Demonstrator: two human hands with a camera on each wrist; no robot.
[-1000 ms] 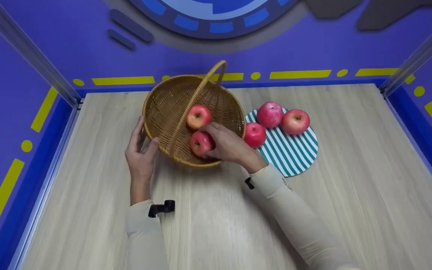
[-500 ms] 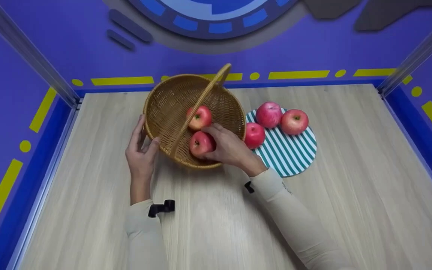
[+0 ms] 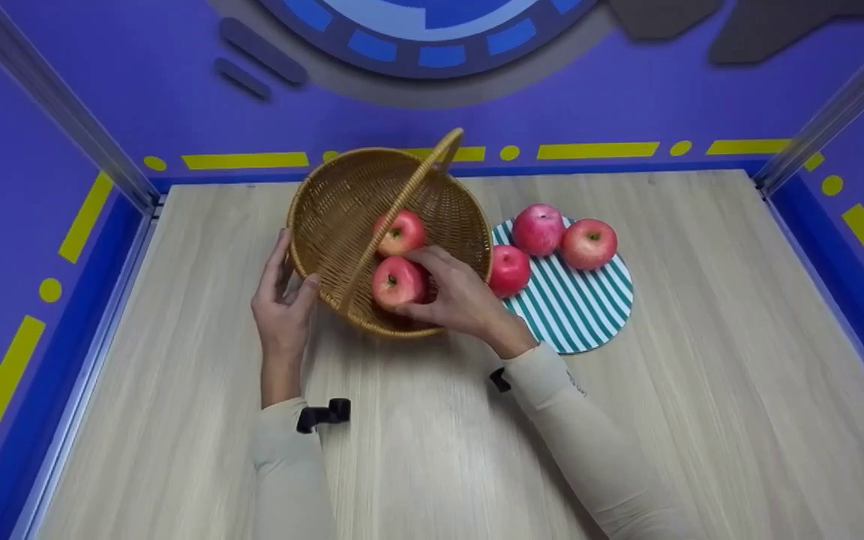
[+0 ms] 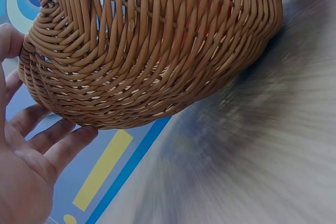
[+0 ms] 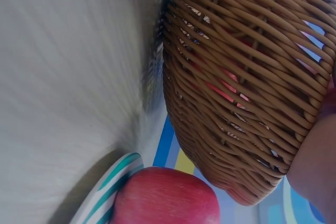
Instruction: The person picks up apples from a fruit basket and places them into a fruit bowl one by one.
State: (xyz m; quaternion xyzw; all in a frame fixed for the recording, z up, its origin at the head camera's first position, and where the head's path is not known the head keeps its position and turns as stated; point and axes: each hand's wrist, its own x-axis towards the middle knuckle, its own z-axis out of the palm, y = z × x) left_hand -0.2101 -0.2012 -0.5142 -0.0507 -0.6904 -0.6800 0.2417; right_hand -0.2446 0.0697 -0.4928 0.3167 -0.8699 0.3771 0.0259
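A round wicker basket [image 3: 334, 202] with a tall arched handle stands left of centre in the head view. My left hand [image 3: 280, 319] steadies its left side: the thumb is at the rim and the spread fingers [image 4: 73, 142] lie against the outer wall in the left wrist view. Reaching over the near right rim, my right hand [image 3: 458, 292] grips a red apple [image 3: 394, 282] inside the basket, stem facing up. Another apple [image 3: 404, 231] sits just behind it, partly crossed by the handle. The woven side hides most of the right hand in the right wrist view.
Right of the basket lies a round mat [image 3: 574, 315] with green and white stripes. On it are a pinkish-red apple [image 3: 538, 229], a lighter apple [image 3: 589, 244] and a red apple [image 3: 510, 270] close beside the basket. Blue panels [image 3: 177, 112] enclose the wooden table [image 3: 417, 450].
The gripped apple has shifted slightly left within the basket, with the right hand around it. The basket handle has swung a little to the right. My left hand has stayed at the rim.
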